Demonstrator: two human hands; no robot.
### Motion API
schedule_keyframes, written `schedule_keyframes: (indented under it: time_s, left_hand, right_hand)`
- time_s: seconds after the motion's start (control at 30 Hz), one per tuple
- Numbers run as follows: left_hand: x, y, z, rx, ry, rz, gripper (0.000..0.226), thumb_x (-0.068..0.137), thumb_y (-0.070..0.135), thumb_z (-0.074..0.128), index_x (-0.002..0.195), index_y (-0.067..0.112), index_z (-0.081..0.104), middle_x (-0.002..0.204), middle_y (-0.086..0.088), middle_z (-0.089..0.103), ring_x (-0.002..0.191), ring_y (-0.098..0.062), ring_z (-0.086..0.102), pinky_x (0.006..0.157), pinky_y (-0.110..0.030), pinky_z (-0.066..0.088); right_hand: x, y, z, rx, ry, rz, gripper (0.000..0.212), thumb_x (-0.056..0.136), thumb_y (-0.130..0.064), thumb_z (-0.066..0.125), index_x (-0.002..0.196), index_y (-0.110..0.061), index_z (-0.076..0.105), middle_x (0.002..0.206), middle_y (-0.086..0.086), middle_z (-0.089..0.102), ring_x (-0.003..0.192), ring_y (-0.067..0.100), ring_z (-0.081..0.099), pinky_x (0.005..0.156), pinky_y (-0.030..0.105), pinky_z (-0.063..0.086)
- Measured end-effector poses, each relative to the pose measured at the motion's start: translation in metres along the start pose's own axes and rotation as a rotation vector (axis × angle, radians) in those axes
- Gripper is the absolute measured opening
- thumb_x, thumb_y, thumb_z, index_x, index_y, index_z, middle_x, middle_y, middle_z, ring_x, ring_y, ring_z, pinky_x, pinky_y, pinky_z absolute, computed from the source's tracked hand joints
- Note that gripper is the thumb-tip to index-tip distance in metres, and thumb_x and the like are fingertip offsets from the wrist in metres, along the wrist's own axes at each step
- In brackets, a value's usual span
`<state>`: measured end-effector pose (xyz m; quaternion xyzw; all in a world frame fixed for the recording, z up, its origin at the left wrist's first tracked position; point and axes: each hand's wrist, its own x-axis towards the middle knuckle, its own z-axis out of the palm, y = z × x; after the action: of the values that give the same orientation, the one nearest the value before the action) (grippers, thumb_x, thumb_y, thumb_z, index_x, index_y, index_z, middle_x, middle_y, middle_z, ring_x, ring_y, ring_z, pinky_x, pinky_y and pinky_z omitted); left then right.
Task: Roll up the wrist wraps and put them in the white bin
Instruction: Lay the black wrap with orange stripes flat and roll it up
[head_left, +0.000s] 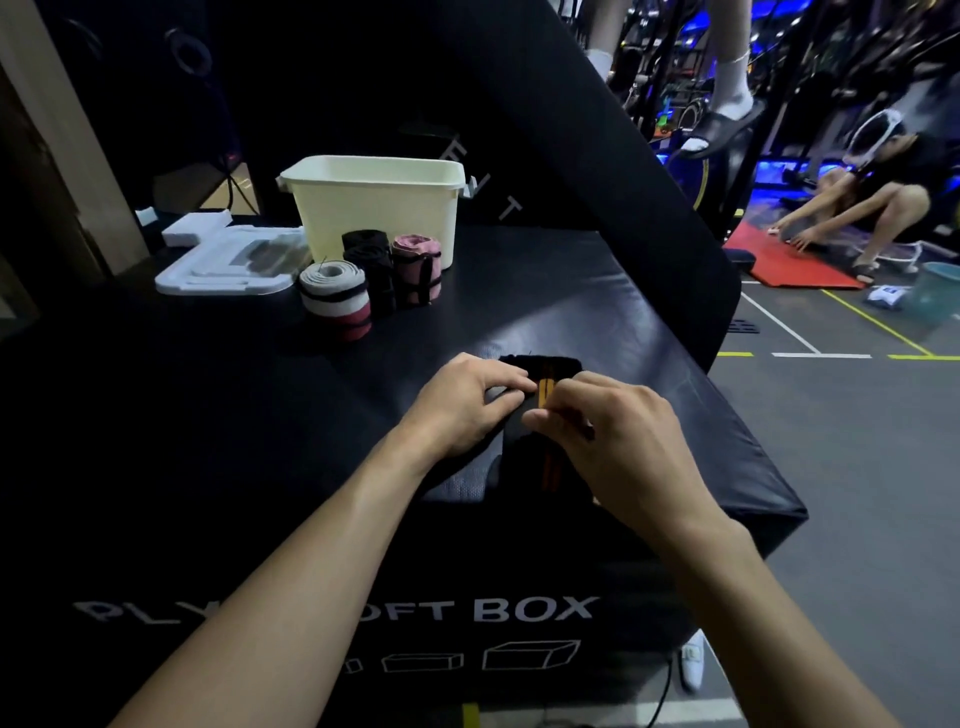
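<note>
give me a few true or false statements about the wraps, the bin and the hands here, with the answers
1. Both hands are working on the black wrap with orange stripes. True: the left hand and right hand both grip it.
2. The rolled wraps are inside the white bin. False: they stand on the black box in front of the bin.
3. The pink rolled wrap lies flat and unrolled. False: it stands rolled up.
4. The grey, black and red rolled wrap stands nearest the camera of the rolled group. True.
5. A white foam tray lies left of the bin. True.
</note>
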<state>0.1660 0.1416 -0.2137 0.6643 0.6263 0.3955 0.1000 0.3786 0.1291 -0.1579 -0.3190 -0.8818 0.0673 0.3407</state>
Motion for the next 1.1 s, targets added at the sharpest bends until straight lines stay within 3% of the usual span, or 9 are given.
schedule_keyframes:
  time_s: [0.1, 0.2, 0.27, 0.5, 0.63, 0.73, 0.87, 1.03, 1.1]
  left_hand:
    - [-0.002, 0.003, -0.005, 0.006, 0.067, -0.019, 0.021, 0.083, 0.042, 0.075, 0.102, 0.035, 0.08, 0.11, 0.014, 0.072, 0.109, -0.011, 0.063, 0.099, -0.039, 0.05]
    - [-0.002, 0.006, -0.007, -0.012, 0.111, -0.068, 0.017, 0.081, 0.036, 0.085, 0.097, 0.031, 0.081, 0.101, 0.008, 0.067, 0.101, -0.014, 0.062, 0.095, -0.035, 0.05]
    - [-0.002, 0.007, -0.008, -0.016, 0.117, -0.067, 0.017, 0.08, 0.035, 0.086, 0.095, 0.03, 0.081, 0.097, 0.006, 0.067, 0.098, -0.015, 0.063, 0.093, -0.034, 0.05]
    - [-0.004, 0.01, -0.01, -0.075, 0.035, -0.04, 0.015, 0.074, 0.041, 0.089, 0.087, 0.04, 0.081, 0.091, 0.011, 0.067, 0.092, -0.017, 0.066, 0.086, -0.043, 0.056]
    - [-0.004, 0.009, -0.01, -0.146, -0.015, -0.043, 0.02, 0.069, 0.048, 0.091, 0.085, 0.044, 0.08, 0.092, 0.011, 0.067, 0.095, -0.02, 0.066, 0.088, -0.047, 0.056]
    - [-0.004, 0.008, -0.01, -0.153, -0.024, -0.055, 0.02, 0.069, 0.044, 0.092, 0.085, 0.044, 0.08, 0.093, 0.013, 0.068, 0.097, -0.019, 0.066, 0.09, -0.046, 0.056]
    - [-0.003, 0.007, -0.011, -0.128, -0.047, -0.035, 0.023, 0.075, 0.028, 0.087, 0.09, 0.044, 0.08, 0.093, 0.013, 0.068, 0.097, -0.017, 0.065, 0.09, -0.044, 0.055]
    - [-0.004, 0.01, -0.011, -0.14, -0.057, -0.031, 0.02, 0.07, 0.052, 0.076, 0.089, 0.048, 0.077, 0.093, 0.013, 0.07, 0.097, -0.017, 0.066, 0.088, -0.039, 0.056]
    - [-0.004, 0.011, -0.011, -0.139, -0.055, -0.04, 0.009, 0.077, 0.043, 0.081, 0.082, 0.049, 0.077, 0.094, 0.014, 0.069, 0.098, -0.017, 0.067, 0.089, -0.041, 0.057]
  right_hand:
    - [-0.005, 0.0, -0.006, -0.05, -0.12, 0.043, 0.044, 0.081, -0.068, 0.063, 0.101, -0.031, 0.074, 0.094, -0.013, 0.066, 0.083, 0.015, 0.063, 0.069, 0.036, 0.05]
    - [-0.007, 0.0, -0.008, -0.15, -0.313, 0.069, 0.066, 0.076, -0.062, 0.076, 0.133, -0.032, 0.06, 0.123, -0.012, 0.062, 0.112, 0.015, 0.059, 0.087, 0.034, 0.047]
    - [-0.003, 0.0, -0.008, -0.186, -0.387, 0.059, 0.073, 0.079, -0.056, 0.077, 0.142, -0.032, 0.049, 0.134, -0.011, 0.056, 0.123, 0.016, 0.053, 0.096, 0.035, 0.044]
    - [0.007, -0.009, -0.021, -0.231, -0.479, 0.042, 0.055, 0.087, -0.061, 0.066, 0.13, -0.03, 0.051, 0.119, -0.009, 0.065, 0.11, 0.02, 0.06, 0.084, 0.036, 0.04]
    - [0.008, -0.016, -0.024, -0.241, -0.523, 0.065, 0.047, 0.09, -0.062, 0.061, 0.117, -0.026, 0.047, 0.105, -0.005, 0.065, 0.102, 0.024, 0.059, 0.075, 0.035, 0.029]
    - [0.011, -0.015, -0.022, -0.201, -0.503, 0.092, 0.042, 0.09, -0.062, 0.058, 0.113, -0.028, 0.053, 0.095, -0.008, 0.056, 0.101, 0.022, 0.057, 0.08, 0.037, 0.04]
    - [0.016, -0.006, -0.019, -0.163, -0.512, 0.122, 0.042, 0.093, -0.062, 0.052, 0.114, -0.027, 0.062, 0.111, -0.005, 0.049, 0.108, 0.021, 0.045, 0.096, 0.043, 0.043]
    - [0.02, -0.002, -0.016, -0.115, -0.458, 0.136, 0.038, 0.098, -0.052, 0.052, 0.12, -0.023, 0.062, 0.112, -0.002, 0.06, 0.111, 0.025, 0.054, 0.096, 0.048, 0.045]
    - [0.022, -0.001, -0.017, -0.124, -0.431, 0.166, 0.036, 0.1, -0.051, 0.051, 0.125, -0.026, 0.054, 0.117, -0.004, 0.066, 0.115, 0.026, 0.058, 0.094, 0.046, 0.042]
